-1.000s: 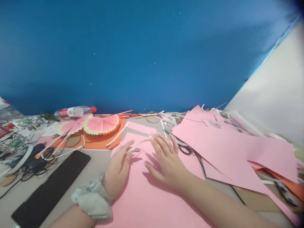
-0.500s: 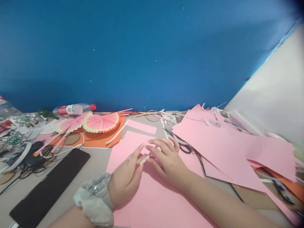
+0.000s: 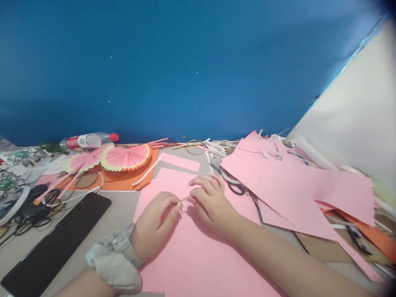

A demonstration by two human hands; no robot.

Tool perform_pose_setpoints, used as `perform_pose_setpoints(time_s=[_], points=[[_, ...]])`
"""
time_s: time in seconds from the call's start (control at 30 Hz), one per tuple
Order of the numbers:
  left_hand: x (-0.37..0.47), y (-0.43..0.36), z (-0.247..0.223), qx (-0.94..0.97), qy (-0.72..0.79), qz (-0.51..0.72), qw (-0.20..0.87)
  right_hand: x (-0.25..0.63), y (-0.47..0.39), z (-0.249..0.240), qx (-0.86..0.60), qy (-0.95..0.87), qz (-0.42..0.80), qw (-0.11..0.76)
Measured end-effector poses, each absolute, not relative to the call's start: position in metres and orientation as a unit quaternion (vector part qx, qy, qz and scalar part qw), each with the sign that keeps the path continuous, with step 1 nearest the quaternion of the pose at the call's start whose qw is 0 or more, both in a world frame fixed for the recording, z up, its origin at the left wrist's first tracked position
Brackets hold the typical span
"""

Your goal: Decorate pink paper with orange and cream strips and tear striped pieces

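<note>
Over a large pink sheet of paper [image 3: 198, 251], my left hand [image 3: 156, 225] pinches one end of a small thin pale strip [image 3: 185, 199] between thumb and forefinger. The strip's other end runs to the fingertips of my right hand [image 3: 213, 204], whose thumb and forefinger are closed on it. Its material is too small to make out; most of it is hidden by fingers. A pair of scissors [image 3: 235, 188] lies just beyond my right hand, partly under pink paper. A narrow pink paper piece [image 3: 179, 161] rests beyond the sheet.
To the left lie a black phone [image 3: 58, 243], pink pleated paper fans [image 3: 126, 156] on orange paper, a plastic bottle [image 3: 88, 141] and tangled cables. Cut pink sheets [image 3: 287, 185] spread at right over a box cutter [image 3: 357, 239]. Paper scraps [image 3: 218, 147] line the blue wall.
My hands have drawn slightly apart, with the pale strip now stretched thin between the fingertips. My left thumb and forefinger have closed into a pinch. The view has shifted a little.
</note>
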State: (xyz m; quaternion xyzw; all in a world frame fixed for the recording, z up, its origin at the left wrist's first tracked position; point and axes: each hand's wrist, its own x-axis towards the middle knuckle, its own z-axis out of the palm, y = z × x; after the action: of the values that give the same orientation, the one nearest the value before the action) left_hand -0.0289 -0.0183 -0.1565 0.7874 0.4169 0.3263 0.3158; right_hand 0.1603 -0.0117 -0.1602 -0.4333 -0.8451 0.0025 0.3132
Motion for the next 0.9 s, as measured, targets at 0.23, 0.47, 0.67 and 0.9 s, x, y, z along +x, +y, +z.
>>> perform_pose_setpoints(time_s=[0.23,0.47,0.67,0.9], points=[[-0.0266,-0.0173,-0.1554,0.796,0.428,0.311,0.294,0.1598,-0.0094,-0.1653,-0.447,-0.844,-0.005,0.298],[-0.0267,-0.0165,-0.1563,0.807,0.423,0.294,0.29,0.1606,-0.0104,-0.1651,-0.416,-0.867,-0.04,0.271],[-0.0271,-0.0176,-0.1561,0.804,0.438,0.291,0.277,0.1612,-0.0108,-0.1674,-0.397,-0.875,-0.094,0.259],[-0.0269,-0.0164,-0.1561,0.805,0.448,0.281,0.269,0.1611,-0.01,-0.1671,-0.407,-0.87,-0.096,0.262]])
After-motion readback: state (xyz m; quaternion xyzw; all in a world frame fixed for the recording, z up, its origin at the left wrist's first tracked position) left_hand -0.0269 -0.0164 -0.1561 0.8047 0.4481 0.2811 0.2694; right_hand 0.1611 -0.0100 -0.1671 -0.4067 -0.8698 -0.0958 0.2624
